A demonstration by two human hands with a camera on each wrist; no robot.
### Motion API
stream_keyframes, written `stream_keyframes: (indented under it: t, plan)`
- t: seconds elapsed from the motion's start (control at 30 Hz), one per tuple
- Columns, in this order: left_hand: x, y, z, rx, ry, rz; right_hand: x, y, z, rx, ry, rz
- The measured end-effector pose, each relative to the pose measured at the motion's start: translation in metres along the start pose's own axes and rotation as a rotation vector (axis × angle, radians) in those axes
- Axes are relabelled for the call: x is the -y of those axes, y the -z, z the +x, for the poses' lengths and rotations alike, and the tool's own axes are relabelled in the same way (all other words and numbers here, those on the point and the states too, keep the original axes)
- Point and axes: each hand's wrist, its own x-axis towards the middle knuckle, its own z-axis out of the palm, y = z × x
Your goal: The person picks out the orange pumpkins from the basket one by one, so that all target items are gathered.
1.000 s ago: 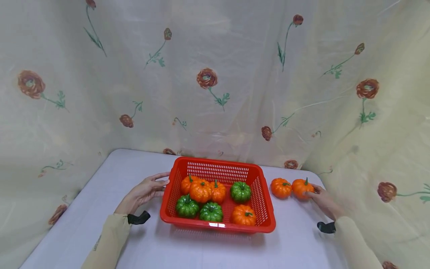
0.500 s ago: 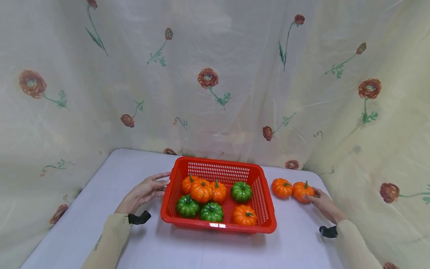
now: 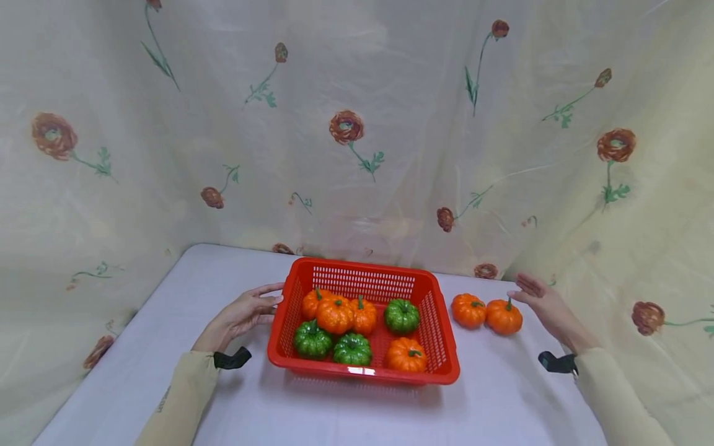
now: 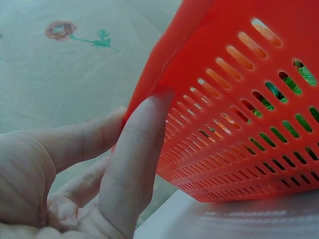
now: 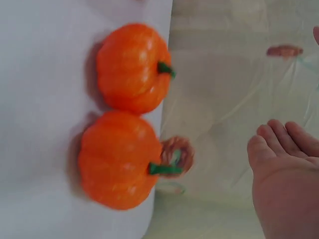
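In the head view, a red plastic basket [image 3: 357, 376] holds several small pumpkins, some orange [image 3: 334, 316] and some green [image 3: 352, 349]. My left hand [image 3: 240, 319] is at the basket's left side. Close up in the left wrist view, the finger and thumb [image 4: 134, 149] pinch the lip of the rim [image 4: 164, 55]. On the right, two orange pumpkins sit side by side on the table, a nearer-left one [image 3: 468, 311] and a right one [image 3: 504, 317]. My right hand [image 3: 549, 310] is raised beside the right pumpkin, palm showing and fingers extended, with nothing in it.
A white-covered table [image 3: 357, 415] carries everything. Behind it and along both sides hangs a pale curtain [image 3: 401, 161] with printed red flowers, close to the table's back edge.
My right hand has let go of the right orange pumpkin and lifted up and to the right, fingers straightening. The left hand and basket stay in place.
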Motion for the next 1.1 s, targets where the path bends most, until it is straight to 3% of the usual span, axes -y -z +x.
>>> stream_keyframes:
  t: [0.43,0.7,0.87,1.1]
  plan:
    - [-0.002,0.0,-0.003,-0.018,0.004,0.0,0.091,-0.064,-0.007,0.288,0.149,-0.183]
    - [-0.003,-0.001,0.0,0.0,0.008,-0.011,0.124,-0.105,-0.008,0.478,0.051,-0.27]
    - [-0.003,-0.001,0.0,-0.001,0.0,-0.015,0.136,-0.123,-0.01,0.525,-0.03,-0.36]
    - [-0.003,-0.001,-0.001,-0.007,0.006,-0.017,0.14,-0.143,-0.01,0.603,-0.017,-0.433]
